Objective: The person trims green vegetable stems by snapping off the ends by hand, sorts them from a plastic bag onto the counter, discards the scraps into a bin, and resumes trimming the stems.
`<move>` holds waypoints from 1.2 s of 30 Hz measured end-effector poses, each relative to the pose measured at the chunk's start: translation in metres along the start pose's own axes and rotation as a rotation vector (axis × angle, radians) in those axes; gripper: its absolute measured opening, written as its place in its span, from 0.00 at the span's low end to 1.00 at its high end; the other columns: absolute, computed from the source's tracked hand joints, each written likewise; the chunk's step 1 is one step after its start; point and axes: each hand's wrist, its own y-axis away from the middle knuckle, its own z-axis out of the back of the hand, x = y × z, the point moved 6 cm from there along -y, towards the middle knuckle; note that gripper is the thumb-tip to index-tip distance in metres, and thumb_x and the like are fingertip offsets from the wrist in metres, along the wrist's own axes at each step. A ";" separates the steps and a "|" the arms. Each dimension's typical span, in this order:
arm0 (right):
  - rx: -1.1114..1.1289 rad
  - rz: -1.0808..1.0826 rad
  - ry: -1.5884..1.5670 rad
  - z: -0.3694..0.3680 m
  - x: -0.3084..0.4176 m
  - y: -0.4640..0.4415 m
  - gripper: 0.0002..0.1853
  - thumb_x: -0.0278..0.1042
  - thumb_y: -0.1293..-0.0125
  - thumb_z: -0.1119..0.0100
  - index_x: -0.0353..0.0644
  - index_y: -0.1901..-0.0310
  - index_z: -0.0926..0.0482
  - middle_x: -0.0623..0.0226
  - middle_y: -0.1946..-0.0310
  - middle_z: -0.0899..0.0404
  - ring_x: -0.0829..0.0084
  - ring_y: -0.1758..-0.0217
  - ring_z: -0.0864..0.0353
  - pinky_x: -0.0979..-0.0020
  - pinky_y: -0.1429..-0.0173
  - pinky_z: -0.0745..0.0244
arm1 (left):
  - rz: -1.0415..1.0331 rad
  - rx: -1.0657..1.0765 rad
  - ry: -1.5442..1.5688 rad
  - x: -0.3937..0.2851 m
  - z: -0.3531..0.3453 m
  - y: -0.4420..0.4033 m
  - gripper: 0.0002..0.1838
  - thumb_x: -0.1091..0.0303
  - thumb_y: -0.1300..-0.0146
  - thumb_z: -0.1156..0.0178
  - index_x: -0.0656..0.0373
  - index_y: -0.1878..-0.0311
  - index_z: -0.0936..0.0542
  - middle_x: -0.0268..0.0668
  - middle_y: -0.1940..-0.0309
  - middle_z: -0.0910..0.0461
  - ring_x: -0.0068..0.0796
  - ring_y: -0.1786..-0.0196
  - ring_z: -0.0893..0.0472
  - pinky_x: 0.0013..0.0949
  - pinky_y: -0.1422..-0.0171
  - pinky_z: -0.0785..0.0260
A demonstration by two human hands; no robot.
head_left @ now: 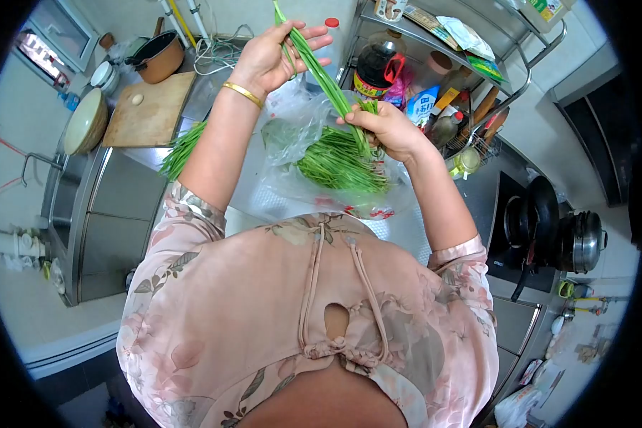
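Note:
A small bunch of green garlic chives (pixel 324 77) stretches slantwise between my two hands. My left hand (pixel 271 53) has it between the thumb and the palm side, with the other fingers spread out. My right hand (pixel 389 130) is closed round the lower part of the bunch. Below it lies a larger heap of chives (pixel 339 162) in a clear plastic bag (pixel 278 178) on the metal counter. Another pile of chives (pixel 184 150) rests beside my left forearm, partly hidden by it.
A wooden cutting board (pixel 153 114), a large bowl (pixel 87 123) and a brown pot (pixel 158 60) stand on the left. At the back right, a metal rack (pixel 435 53) holds bottles and packets. A black wok (pixel 542 210) sits on the stove at the right.

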 end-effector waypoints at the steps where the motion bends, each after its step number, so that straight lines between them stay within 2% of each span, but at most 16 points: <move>1: 0.022 -0.033 -0.058 0.000 -0.003 -0.001 0.12 0.41 0.42 0.44 0.41 0.65 0.21 0.81 0.80 0.30 0.89 0.81 0.38 0.84 0.77 0.45 | 0.000 -0.005 -0.003 -0.001 0.000 0.002 0.13 0.62 0.32 0.65 0.60 0.59 0.33 0.52 0.49 0.32 0.49 0.44 0.32 0.56 0.44 0.36; 7: 0.093 -0.030 -0.209 -0.002 -0.017 -0.009 0.10 0.41 0.40 0.45 0.44 0.66 0.25 0.76 0.73 0.25 0.87 0.78 0.33 0.85 0.76 0.39 | 0.027 0.086 0.031 -0.003 0.003 0.001 0.13 0.63 0.32 0.63 0.61 0.59 0.32 0.53 0.50 0.32 0.49 0.44 0.32 0.57 0.44 0.37; 10: 0.139 -0.032 -0.249 -0.010 -0.016 -0.010 0.09 0.40 0.40 0.46 0.44 0.66 0.26 0.76 0.75 0.26 0.87 0.78 0.33 0.84 0.77 0.40 | 0.028 0.050 0.031 -0.005 0.003 0.001 0.13 0.63 0.32 0.63 0.60 0.60 0.32 0.53 0.50 0.31 0.49 0.44 0.32 0.57 0.43 0.37; 13: 0.073 -0.035 -0.230 -0.006 -0.019 -0.012 0.09 0.40 0.39 0.48 0.43 0.67 0.27 0.77 0.78 0.30 0.87 0.78 0.35 0.84 0.77 0.42 | 0.020 0.091 0.050 -0.006 0.007 -0.002 0.13 0.63 0.32 0.63 0.60 0.61 0.31 0.53 0.51 0.31 0.48 0.44 0.32 0.57 0.43 0.37; 16: -0.165 0.282 -0.081 0.002 -0.008 -0.015 0.09 0.39 0.37 0.50 0.42 0.67 0.27 0.78 0.80 0.34 0.86 0.79 0.38 0.83 0.75 0.45 | -0.008 -0.004 0.037 -0.008 0.013 -0.002 0.13 0.63 0.32 0.63 0.61 0.63 0.31 0.53 0.52 0.30 0.48 0.45 0.31 0.57 0.43 0.37; 19: -0.345 0.529 0.087 0.002 0.006 0.001 0.09 0.34 0.37 0.51 0.37 0.68 0.27 0.75 0.76 0.29 0.85 0.76 0.37 0.82 0.70 0.42 | -0.025 -0.045 0.078 -0.005 0.020 -0.007 0.12 0.64 0.32 0.66 0.60 0.63 0.35 0.58 0.54 0.31 0.54 0.48 0.29 0.61 0.49 0.34; 20: -0.384 0.663 0.093 -0.002 0.011 0.005 0.07 0.30 0.37 0.52 0.35 0.68 0.28 0.73 0.75 0.29 0.82 0.72 0.34 0.80 0.66 0.40 | -0.028 -0.071 0.076 -0.003 0.021 -0.008 0.12 0.64 0.32 0.66 0.61 0.64 0.35 0.58 0.55 0.31 0.54 0.48 0.29 0.61 0.49 0.34; 24: -0.585 0.886 0.313 -0.009 0.025 0.032 0.07 0.30 0.36 0.53 0.35 0.69 0.29 0.70 0.74 0.30 0.79 0.68 0.32 0.78 0.62 0.37 | -0.060 -0.162 0.102 -0.001 0.020 -0.013 0.14 0.64 0.32 0.67 0.63 0.67 0.36 0.57 0.54 0.31 0.54 0.48 0.30 0.61 0.48 0.35; 27: -0.516 0.758 0.115 -0.003 0.020 0.036 0.08 0.32 0.36 0.53 0.36 0.68 0.30 0.72 0.74 0.30 0.79 0.69 0.32 0.79 0.62 0.37 | -0.048 -0.175 0.173 -0.007 0.028 -0.016 0.11 0.66 0.32 0.64 0.62 0.64 0.36 0.53 0.52 0.31 0.49 0.46 0.30 0.60 0.42 0.40; 28: -0.456 0.649 0.035 0.001 0.015 0.030 0.09 0.35 0.36 0.52 0.38 0.66 0.30 0.74 0.75 0.31 0.81 0.74 0.35 0.81 0.68 0.39 | -0.045 -0.165 0.178 -0.009 0.030 -0.016 0.11 0.66 0.32 0.64 0.63 0.63 0.36 0.53 0.52 0.31 0.49 0.46 0.31 0.60 0.42 0.40; 31: -0.237 0.327 -0.275 0.001 -0.009 0.005 0.11 0.40 0.37 0.50 0.40 0.62 0.28 0.77 0.79 0.35 0.84 0.79 0.41 0.81 0.74 0.44 | -0.035 -0.176 0.175 -0.011 0.024 -0.014 0.10 0.66 0.32 0.65 0.63 0.62 0.37 0.53 0.52 0.32 0.48 0.45 0.31 0.60 0.42 0.40; 32: -0.095 0.287 -0.392 -0.006 -0.013 -0.001 0.16 0.44 0.39 0.47 0.41 0.57 0.28 0.79 0.83 0.41 0.85 0.82 0.45 0.81 0.78 0.49 | -0.042 -0.164 0.169 -0.011 0.024 -0.015 0.10 0.66 0.32 0.65 0.63 0.62 0.37 0.53 0.51 0.32 0.48 0.45 0.31 0.60 0.42 0.40; 35: 0.068 0.135 -0.461 -0.024 -0.018 -0.008 0.18 0.46 0.40 0.46 0.40 0.56 0.28 0.81 0.84 0.43 0.86 0.82 0.46 0.81 0.79 0.51 | -0.036 -0.156 0.165 -0.011 0.027 -0.017 0.11 0.66 0.32 0.66 0.63 0.62 0.37 0.52 0.52 0.31 0.48 0.45 0.30 0.60 0.42 0.39; 36: 0.131 0.156 -0.490 -0.030 -0.011 -0.007 0.17 0.45 0.40 0.46 0.40 0.57 0.27 0.82 0.84 0.43 0.86 0.82 0.45 0.80 0.79 0.53 | -0.030 -0.159 0.167 -0.011 0.028 -0.017 0.11 0.66 0.32 0.66 0.63 0.62 0.38 0.52 0.52 0.31 0.48 0.46 0.30 0.60 0.42 0.39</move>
